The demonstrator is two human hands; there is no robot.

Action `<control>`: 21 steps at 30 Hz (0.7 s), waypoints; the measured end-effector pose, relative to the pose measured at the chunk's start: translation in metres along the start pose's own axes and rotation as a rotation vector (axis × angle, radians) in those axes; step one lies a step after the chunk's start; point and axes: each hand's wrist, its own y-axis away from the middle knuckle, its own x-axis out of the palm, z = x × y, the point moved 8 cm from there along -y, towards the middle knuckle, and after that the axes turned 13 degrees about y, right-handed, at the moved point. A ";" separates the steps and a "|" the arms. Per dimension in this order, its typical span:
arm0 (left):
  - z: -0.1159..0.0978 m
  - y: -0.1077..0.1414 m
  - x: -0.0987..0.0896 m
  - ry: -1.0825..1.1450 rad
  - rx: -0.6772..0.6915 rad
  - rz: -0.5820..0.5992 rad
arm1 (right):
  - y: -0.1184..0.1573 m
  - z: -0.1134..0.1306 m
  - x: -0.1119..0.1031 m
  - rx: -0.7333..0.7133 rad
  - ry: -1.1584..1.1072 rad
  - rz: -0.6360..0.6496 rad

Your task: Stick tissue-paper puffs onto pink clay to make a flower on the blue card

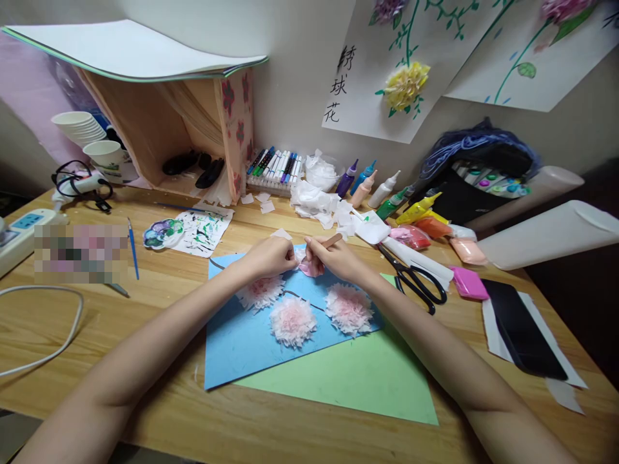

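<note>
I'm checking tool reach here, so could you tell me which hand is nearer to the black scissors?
Right. The right hand is just left of the black scissors; the left hand lies farther left, beyond the right hand.

light: even, soft, indoor | shadows: faint under both forearms | dim: corner at 3 o'clock | edges: wide-angle bowing | blur: pixelated patch at 9 o'clock

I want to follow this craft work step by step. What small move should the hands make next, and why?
Probably lower the pink tissue piece onto the blue paper. Both the left hand and right hand pinch it just above the sheet, beside three finished paper flowers.
</note>
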 end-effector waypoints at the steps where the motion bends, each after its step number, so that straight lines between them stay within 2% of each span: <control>1: 0.000 0.000 0.000 0.003 0.000 -0.002 | 0.002 0.002 -0.001 -0.022 0.022 0.002; 12: -0.001 0.001 -0.001 0.005 -0.014 0.004 | 0.005 0.006 0.001 -0.063 0.110 0.033; 21: -0.001 0.002 0.000 0.008 -0.010 0.021 | 0.003 0.003 0.004 -0.032 0.038 -0.044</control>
